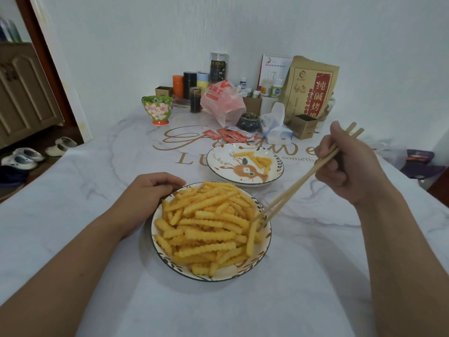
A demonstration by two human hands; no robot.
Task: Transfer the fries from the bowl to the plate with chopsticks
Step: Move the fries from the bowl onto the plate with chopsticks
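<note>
At the right rim of the bowl: the tips of the chopsticks [306,177] are closed on the upper end of one crinkle fry [250,237]
Fry axis: near upright, lower end hanging toward the near rim, apart from the flat-lying heap of fries [206,224]
Bowl [263,242]: nearest on the table [73,190], still heaped full
Plate [218,166]: just beyond the bowl, up and slightly right; a few fries are already laid on it
Right hand [345,166]: curled about the upper ends of the chopsticks, held above the table right of the plate; judged the nearer hand to the plate
Left hand [148,190]: fingers curled, resting against the bowl's far-left rim, holding nothing
Deciding relation: the plate lies away from the body from the gripped fry, so a short carry forward is judged needed
Risk: with the grip at one end only, the fry is judged liable to swing or slip
</note>
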